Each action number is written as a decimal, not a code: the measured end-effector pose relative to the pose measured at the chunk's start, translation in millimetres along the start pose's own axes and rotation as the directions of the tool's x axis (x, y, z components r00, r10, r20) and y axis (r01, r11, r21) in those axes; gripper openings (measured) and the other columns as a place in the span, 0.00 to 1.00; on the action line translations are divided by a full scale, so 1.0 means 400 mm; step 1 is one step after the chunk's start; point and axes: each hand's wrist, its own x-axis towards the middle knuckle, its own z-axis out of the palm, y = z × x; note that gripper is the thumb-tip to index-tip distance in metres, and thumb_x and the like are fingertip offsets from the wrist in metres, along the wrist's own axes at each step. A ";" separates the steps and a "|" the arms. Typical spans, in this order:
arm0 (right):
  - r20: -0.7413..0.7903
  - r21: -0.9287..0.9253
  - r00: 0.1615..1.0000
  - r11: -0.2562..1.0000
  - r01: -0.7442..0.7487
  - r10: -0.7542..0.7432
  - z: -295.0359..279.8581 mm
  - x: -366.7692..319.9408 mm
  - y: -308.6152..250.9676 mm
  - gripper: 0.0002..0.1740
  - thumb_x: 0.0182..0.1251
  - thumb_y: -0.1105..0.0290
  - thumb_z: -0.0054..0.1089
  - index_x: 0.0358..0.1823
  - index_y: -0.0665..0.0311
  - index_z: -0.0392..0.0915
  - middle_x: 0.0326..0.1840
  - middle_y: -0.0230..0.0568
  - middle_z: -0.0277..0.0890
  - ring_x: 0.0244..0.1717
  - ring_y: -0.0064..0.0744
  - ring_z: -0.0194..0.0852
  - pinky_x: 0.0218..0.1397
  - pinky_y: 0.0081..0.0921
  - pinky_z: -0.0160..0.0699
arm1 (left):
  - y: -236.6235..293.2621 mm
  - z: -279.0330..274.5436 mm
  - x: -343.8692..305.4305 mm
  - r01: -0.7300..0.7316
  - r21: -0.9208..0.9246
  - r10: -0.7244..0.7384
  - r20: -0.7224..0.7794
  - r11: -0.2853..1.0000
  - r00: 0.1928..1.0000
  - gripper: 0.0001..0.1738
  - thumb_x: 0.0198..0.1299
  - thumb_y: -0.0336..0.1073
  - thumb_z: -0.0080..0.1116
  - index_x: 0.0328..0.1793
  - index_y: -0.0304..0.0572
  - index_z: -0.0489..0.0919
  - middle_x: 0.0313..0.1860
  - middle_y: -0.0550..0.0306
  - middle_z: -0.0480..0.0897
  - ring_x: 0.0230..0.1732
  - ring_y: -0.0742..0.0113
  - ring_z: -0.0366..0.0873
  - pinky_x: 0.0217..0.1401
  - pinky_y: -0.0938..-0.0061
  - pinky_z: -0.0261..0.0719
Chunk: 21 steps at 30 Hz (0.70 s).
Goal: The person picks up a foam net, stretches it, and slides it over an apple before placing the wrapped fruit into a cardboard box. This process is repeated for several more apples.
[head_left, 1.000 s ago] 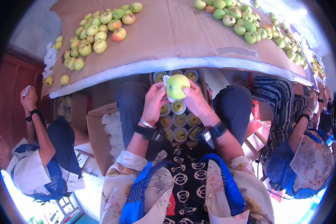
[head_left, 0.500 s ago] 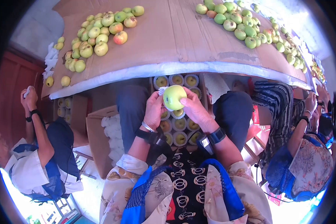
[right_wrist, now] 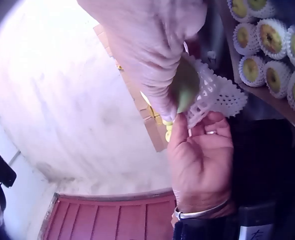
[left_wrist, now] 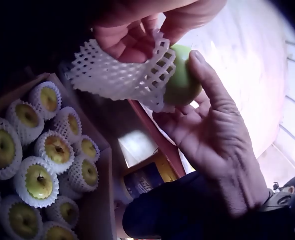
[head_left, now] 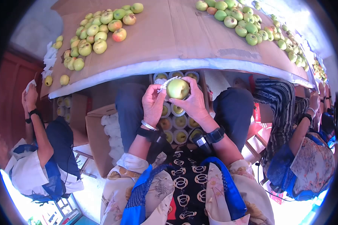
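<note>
A green apple (head_left: 177, 89) is held up between both hands in front of the chest. My right hand (head_left: 196, 102) grips it, fingers and thumb around its side; in the left wrist view that thumb lies along the apple (left_wrist: 182, 77). A white foam net sleeve (left_wrist: 120, 75) meets the apple's other side, its mesh edge overlapping the fruit. My left hand (head_left: 153, 105) pinches this sleeve, fingers curled at its mouth in the left wrist view. Seen from the right wrist, the left hand (right_wrist: 202, 165) has its thumb tip close by the apple.
Below the hands, a cardboard box (left_wrist: 105, 195) holds sleeved apples (left_wrist: 37, 181). Left of my knee, another carton (head_left: 95, 138) contains white foam sleeves (head_left: 112, 131). Loose apples lie in piles (head_left: 92, 32) on the cardboard-covered table (head_left: 157, 33). People sit at both sides.
The apple has been turned in my right hand, and the foam sleeve now shows more at its left. Both hands first dipped toward my body, then rose slightly.
</note>
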 end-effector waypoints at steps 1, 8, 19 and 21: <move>-0.018 -0.052 1.000 0.999 0.015 -0.016 0.008 0.000 0.019 0.43 0.34 0.63 0.75 0.55 0.64 0.61 0.46 0.48 0.67 0.48 0.44 0.69 0.52 0.34 0.69 | -0.003 0.004 -0.004 -0.051 0.099 0.048 0.040 0.994 0.998 0.05 0.59 0.27 0.53 0.41 0.37 0.73 0.34 0.66 0.74 0.34 0.82 0.71 0.38 0.85 0.71; -0.148 -0.283 0.974 0.951 0.121 -0.169 -0.003 0.013 -0.013 0.47 0.31 0.64 0.76 0.58 0.64 0.60 0.49 0.52 0.64 0.51 0.50 0.63 0.53 0.38 0.67 | -0.004 0.017 -0.010 0.146 -0.229 -0.106 0.179 0.962 0.978 0.14 0.54 0.22 0.57 0.44 0.40 0.68 0.51 0.59 0.69 0.50 0.74 0.69 0.48 0.77 0.74; -0.096 -0.326 0.922 0.887 0.328 -0.376 0.033 0.029 -0.009 0.36 0.34 0.73 0.70 0.52 0.65 0.66 0.48 0.49 0.62 0.48 0.49 0.63 0.52 0.36 0.66 | -0.037 0.032 -0.009 0.321 -0.400 -0.337 0.032 0.858 0.941 0.22 0.53 0.25 0.60 0.52 0.42 0.65 0.50 0.57 0.72 0.50 0.71 0.72 0.50 0.73 0.73; -0.086 -0.281 0.927 0.902 0.329 -0.365 0.036 0.030 -0.017 0.35 0.36 0.74 0.69 0.52 0.65 0.66 0.47 0.49 0.62 0.49 0.48 0.63 0.52 0.36 0.66 | -0.011 0.030 -0.010 0.332 -0.453 -0.358 0.030 0.827 0.933 0.23 0.54 0.27 0.59 0.55 0.42 0.64 0.50 0.56 0.73 0.51 0.70 0.72 0.52 0.72 0.73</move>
